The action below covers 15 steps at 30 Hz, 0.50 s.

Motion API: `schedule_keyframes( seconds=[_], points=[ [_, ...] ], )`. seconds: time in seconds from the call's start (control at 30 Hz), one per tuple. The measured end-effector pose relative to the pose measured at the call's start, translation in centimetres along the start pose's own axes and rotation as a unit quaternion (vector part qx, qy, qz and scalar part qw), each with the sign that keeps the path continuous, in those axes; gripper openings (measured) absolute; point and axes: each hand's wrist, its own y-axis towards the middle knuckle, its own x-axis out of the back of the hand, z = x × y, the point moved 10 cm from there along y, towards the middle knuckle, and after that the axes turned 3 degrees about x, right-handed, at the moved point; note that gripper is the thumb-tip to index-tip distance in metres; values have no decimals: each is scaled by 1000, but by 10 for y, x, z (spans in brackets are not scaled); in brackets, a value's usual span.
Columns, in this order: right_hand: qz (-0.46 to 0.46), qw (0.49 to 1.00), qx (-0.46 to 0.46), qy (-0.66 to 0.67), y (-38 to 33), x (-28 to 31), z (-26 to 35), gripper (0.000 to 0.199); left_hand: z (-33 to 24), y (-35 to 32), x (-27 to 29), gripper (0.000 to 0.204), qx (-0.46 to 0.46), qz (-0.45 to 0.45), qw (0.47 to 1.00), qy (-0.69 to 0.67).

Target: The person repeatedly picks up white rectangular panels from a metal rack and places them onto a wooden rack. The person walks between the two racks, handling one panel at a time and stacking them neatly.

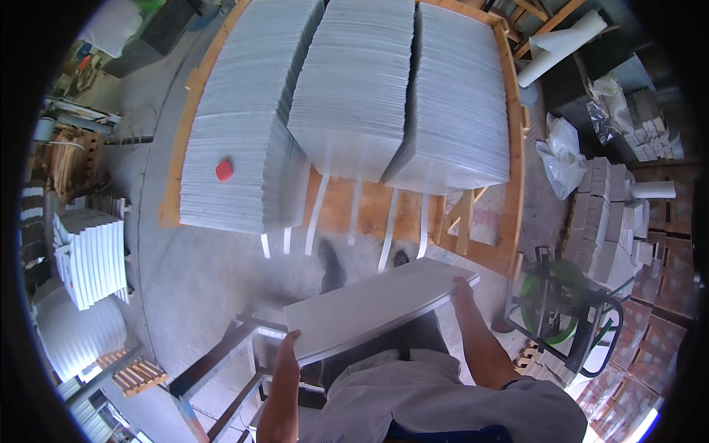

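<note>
A long pale grey slab [377, 304] is held across the front of my body, its right end higher in the picture than its left. My left hand [290, 345] grips the left end, fingers mostly hidden behind the edge. At the other end my right hand [463, 290] is closed on the slab's corner. Beyond it, several rows of similar slabs stand packed on edge in a wooden crate [515, 221]: a left row [236, 140], a middle row [351, 96] and a right row [461, 111]. A small red block [224, 170] rests on the left row.
A metal frame [214, 358] stands close on my left. To my right are a strapping cart [565, 310] with a green reel and stacked pale blocks [602, 214]. White strips [389, 229] hang from the crate's near side. More slabs [90, 251] stand at far left.
</note>
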Motion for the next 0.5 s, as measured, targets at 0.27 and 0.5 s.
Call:
schedule_keyframes(
  seconds=[0.27,0.5],
  points=[
    [64,989,26,-128,-17,-171,-66,9,-61,86,72,50,15,-24,999,-34],
    [105,988,-44,-104,13,-310,-172,11,-102,134,106,53,-7,28,993,-113]
  ],
)
